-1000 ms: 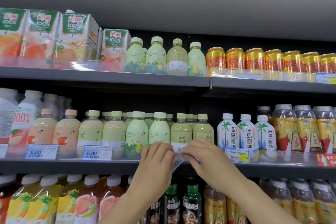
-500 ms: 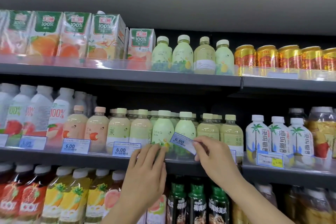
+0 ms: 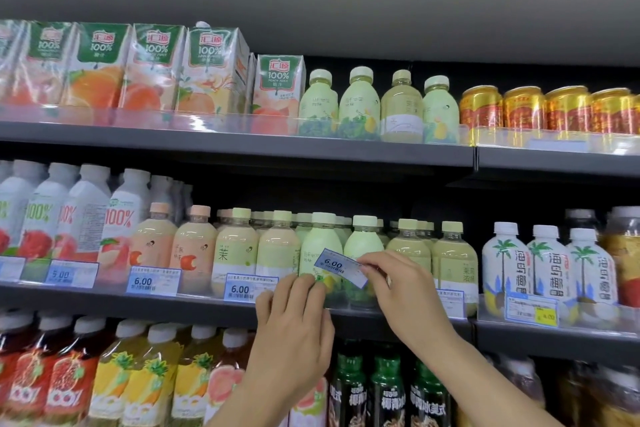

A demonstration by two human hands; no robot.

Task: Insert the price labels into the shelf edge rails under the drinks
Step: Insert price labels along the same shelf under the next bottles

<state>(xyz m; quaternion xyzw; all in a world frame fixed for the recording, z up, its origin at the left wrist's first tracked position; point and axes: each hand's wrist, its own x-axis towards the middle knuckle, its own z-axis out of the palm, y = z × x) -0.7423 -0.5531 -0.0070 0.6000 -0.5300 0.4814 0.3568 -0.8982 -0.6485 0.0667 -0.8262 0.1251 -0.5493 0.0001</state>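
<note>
Price label (image 3: 341,267) tilted, its right end in the right hand (image 3: 401,291) pinching grip; left hand (image 3: 294,333) released, fingers on the shelf edge rail (image 3: 194,302)

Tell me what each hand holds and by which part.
The right hand pinches a 6.00 price label by its right end, tilted and not yet in the rail. The left hand holds nothing; its fingertips rest on the clear rail.

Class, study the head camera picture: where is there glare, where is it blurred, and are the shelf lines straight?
Head view: glare streaks the clear rail under the juice cartons; the far edges smear, blurring the bottles at lower right; the shelf edges bow slightly, a wide-angle effect; the held price label reads sharply, 6.00.
</note>
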